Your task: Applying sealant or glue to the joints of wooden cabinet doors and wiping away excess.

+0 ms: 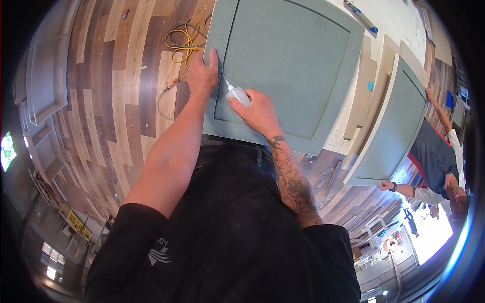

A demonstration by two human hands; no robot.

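- Right hand (258, 112) wraps a white plastic squeeze bottle (239, 95), nozzle over the grooved grey-green rectangular panel (288, 65) by the waist.
- Left hand (203, 77) is on its left edge, can't tell how tight.
- Probably partway tbh; grooves there, amount left unclear.

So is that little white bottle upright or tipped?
Tipped: in the person's right hand, the white bottle slants, its thin nozzle pointing away from the body, toward the green panel.

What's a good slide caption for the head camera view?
Right hand holds a white bottle over a grey-green panel; left hand at its edge.
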